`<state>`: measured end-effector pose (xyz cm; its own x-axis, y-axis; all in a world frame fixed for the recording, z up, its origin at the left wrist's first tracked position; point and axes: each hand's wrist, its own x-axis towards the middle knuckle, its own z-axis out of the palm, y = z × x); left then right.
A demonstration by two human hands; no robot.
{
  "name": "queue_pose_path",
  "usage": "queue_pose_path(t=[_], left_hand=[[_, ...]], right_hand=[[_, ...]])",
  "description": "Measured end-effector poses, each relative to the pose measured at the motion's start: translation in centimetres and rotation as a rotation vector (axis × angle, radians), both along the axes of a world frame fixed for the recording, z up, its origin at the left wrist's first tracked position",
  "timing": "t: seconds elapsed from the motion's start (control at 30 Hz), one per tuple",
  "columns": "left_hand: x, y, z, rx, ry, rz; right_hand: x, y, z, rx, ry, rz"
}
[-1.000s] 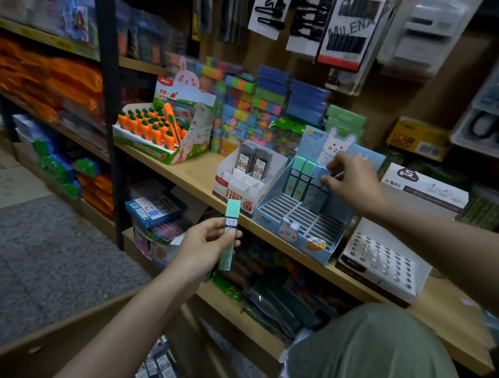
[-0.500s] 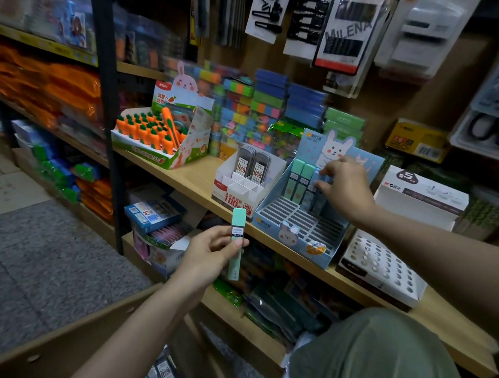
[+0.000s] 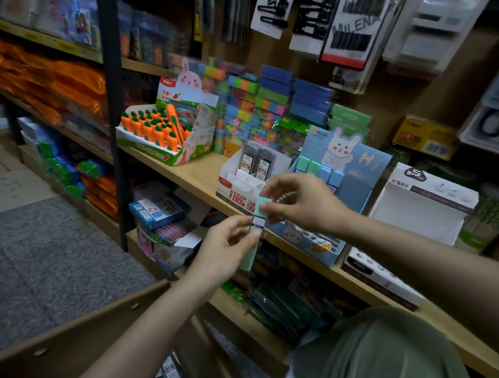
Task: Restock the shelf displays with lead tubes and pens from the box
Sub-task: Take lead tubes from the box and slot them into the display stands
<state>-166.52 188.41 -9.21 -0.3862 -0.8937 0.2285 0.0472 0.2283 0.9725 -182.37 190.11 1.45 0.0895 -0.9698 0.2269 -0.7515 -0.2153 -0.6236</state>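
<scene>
My left hand (image 3: 227, 250) holds a mint-green lead tube (image 3: 258, 226) upright in front of the wooden shelf (image 3: 195, 174). My right hand (image 3: 302, 204) pinches the tube's top end. Behind them stands the blue bunny display (image 3: 355, 176) with a few green and blue tubes in its back row. Left of it, a white display (image 3: 242, 185) holds two dark lead tubes (image 3: 257, 163). At the bottom edge, the cardboard box (image 3: 77, 348) shows more tubes inside.
A carrot-pen display (image 3: 163, 135) sits on the shelf at left, with stacked colourful packs behind. A white open box (image 3: 418, 204) stands right of the bunny display. Hair-clip cards hang above. Lower shelves hold packets. My knee in green cloth (image 3: 378, 350) is at bottom right.
My right hand left the bunny display and came down to the tube's top. My left hand raised the tube slightly toward the shelf. The camera moved closer.
</scene>
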Motion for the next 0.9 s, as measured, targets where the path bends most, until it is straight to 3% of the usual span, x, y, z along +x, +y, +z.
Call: queue_pose_path(t=[0.13,0.23,0.33,0.57,0.9], left_hand=[[-0.7,-0.5,-0.4,-0.23,-0.185,0.118],[-1.2,-0.2,-1.2,-0.472,-0.498,0.046],[-2.0,-0.3,-1.7,-0.628,-0.722,0.002],[-2.1,-1.4,-2.7,-0.712,-0.881,-0.012],[-3.4,-2.2,-2.8,-0.723,-0.827,0.06]], right_hand=[[-4.0,-1.0,4.3,-0.143,-0.027,-0.171],[-7.2,-1.7,6.3,-0.353,0.121,-0.321],[-8.3,-2.8,5.4,-0.396,0.213,-0.366],[-7.9,-6.0,2.5,-0.402,0.294,-0.366],[-7.3,-7.9,2.4,-0.362,0.457,-0.36]])
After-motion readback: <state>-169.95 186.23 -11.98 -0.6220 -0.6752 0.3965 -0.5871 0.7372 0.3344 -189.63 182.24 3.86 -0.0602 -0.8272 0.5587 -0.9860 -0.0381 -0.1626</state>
